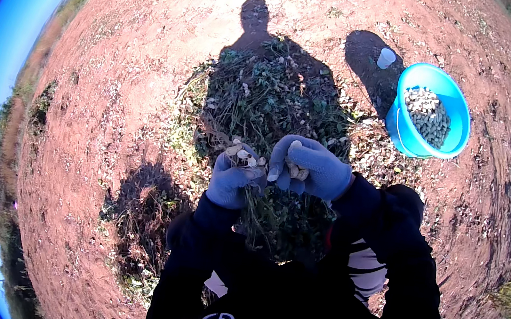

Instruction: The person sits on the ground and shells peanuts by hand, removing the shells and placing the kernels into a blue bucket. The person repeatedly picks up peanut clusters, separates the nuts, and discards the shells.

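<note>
My left hand [232, 183], in a pale knitted work glove, is closed around a peanut plant; its pods [247, 157] cluster at the top of the fist and its leafy stems [260, 213] hang below. Just to the right, my gloved right hand [310, 169] is curled around several loose peanut pods [297, 169]. A small gap separates the two hands. Beyond them lies a heap of pulled peanut plants [269, 93], partly in my shadow, with pods among the stems. A blue plastic bucket [399, 130], partly filled with peanuts [425, 116], stands to the right.
A white cup [386, 58] sits on the soil behind the bucket, within the bucket's shadow. Another pile of dry plants [147, 227] lies at the lower left. Reddish bare soil [93, 138] with scattered leaf litter surrounds the heap. Bushes line the far left.
</note>
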Motion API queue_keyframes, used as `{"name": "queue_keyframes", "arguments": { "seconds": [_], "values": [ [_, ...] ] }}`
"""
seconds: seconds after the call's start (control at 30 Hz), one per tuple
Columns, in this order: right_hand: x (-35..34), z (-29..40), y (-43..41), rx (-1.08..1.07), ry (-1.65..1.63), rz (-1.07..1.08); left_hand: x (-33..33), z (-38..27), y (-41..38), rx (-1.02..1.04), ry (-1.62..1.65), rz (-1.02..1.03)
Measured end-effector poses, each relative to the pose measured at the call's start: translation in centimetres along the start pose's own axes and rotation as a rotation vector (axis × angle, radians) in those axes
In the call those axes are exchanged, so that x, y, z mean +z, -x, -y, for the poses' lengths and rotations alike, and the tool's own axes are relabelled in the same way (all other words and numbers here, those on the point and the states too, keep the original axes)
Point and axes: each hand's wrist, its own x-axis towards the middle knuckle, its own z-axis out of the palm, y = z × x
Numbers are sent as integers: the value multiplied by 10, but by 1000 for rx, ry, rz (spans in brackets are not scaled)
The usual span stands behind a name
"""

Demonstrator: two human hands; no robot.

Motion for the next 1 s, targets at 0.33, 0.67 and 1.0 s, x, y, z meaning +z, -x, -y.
{"name": "queue_keyframes", "arguments": {
  "seconds": [0.33,0.67,1.0],
  "values": [
    [-14,3,-2,-37,50,-235,3,-17,1,532,-1342,-190],
    [-35,70,69,-396,-86,-213,-135,-149,164,-756,-2431,-914],
    [-161,117,95,-640,-491,-606,-49,-132,104,519,-2039,-674]
  ]
}}
